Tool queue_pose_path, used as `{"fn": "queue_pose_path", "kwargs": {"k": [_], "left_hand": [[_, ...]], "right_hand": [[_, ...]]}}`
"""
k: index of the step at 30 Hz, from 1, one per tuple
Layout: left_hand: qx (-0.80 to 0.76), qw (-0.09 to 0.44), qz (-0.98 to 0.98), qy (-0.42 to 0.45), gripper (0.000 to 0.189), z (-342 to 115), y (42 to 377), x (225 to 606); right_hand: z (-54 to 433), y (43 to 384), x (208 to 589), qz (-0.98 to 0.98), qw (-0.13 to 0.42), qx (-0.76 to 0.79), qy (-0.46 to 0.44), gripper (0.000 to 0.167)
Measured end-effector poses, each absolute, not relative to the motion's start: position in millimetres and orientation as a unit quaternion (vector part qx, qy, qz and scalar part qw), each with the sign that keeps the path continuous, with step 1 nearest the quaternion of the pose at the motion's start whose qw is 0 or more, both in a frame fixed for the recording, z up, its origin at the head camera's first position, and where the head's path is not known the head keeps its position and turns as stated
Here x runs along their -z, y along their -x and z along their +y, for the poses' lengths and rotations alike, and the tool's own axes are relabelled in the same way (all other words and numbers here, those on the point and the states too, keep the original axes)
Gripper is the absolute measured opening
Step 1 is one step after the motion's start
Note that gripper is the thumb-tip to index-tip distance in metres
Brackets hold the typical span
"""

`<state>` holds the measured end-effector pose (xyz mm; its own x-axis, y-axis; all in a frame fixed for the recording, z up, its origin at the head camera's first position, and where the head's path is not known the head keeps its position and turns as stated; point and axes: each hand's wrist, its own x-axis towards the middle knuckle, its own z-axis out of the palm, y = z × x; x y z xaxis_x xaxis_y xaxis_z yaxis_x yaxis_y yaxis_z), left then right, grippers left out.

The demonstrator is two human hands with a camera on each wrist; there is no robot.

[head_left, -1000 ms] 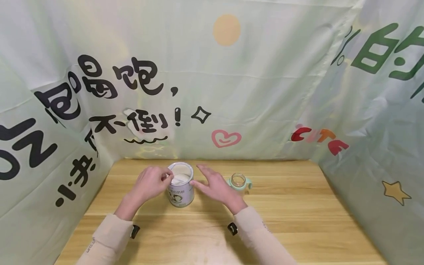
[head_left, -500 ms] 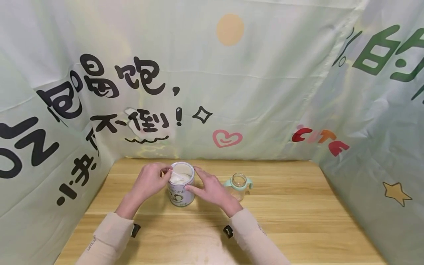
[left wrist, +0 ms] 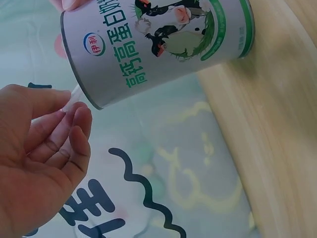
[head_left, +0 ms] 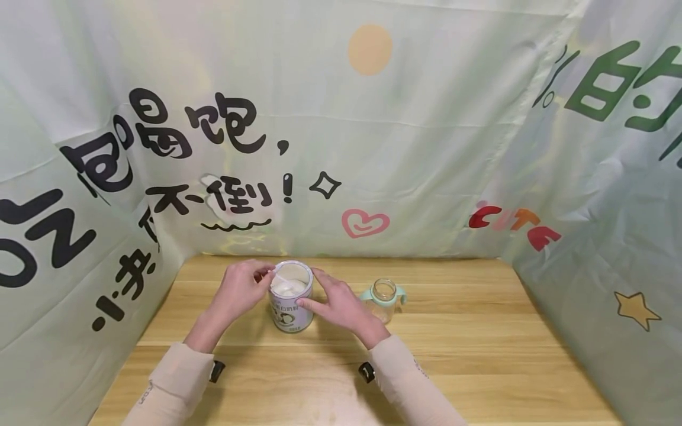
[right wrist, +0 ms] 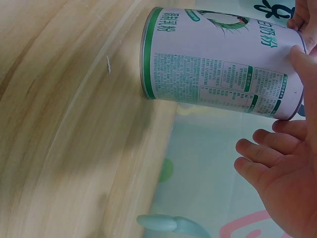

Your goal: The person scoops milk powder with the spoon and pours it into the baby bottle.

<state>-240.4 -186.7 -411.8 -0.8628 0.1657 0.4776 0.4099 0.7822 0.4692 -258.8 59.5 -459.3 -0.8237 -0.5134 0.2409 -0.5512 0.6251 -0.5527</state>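
A white milk powder can [head_left: 293, 313] stands upright, its top uncovered and pale powder [head_left: 289, 289] inside. At the left of its rim, my left hand [head_left: 242, 289] pinches the thin handle of a white scoop [left wrist: 73, 98] between thumb and fingers; the scoop's bowl is down in the can and hard to make out. My right hand [head_left: 341, 300] holds the can's upper right side, thumb in front and forefinger behind. In the right wrist view its other fingers [right wrist: 257, 153] stay loose, away from the can.
Right of the can, partly behind my right hand, is a clear baby bottle [head_left: 385, 296] with mint handles and no cap. A wooden table [head_left: 479, 349] lies under everything. Printed cloth walls [head_left: 415, 148] enclose its back and sides.
My right hand has come left from beside the can onto its side. The scoop, held in my left hand, has tilted, with its handle now rising toward the rim.
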Motion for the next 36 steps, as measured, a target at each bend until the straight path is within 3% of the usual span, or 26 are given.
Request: {"fn": "queue_pose_path", "kwargs": {"k": [13, 29, 36], "left_hand": [[0.291, 0.224, -0.918, 0.150, 0.009, -185.9, 241.3, 407.7], [0.381, 0.218, -0.890, 0.124, 0.018, -187.1, 244.2, 409.8], [0.335, 0.210, -0.907, 0.146, 0.017, -187.3, 244.2, 409.8]], "right_hand": [[58.7, 259.9, 461.5, -0.900, 0.039, -0.316, -0.297, 0.085], [58.4, 260.0, 462.7, -0.896, 0.037, -0.329, -0.296, 0.085], [58.3, 259.9, 461.8, -0.897, 0.040, -0.326, -0.295, 0.085]]}}
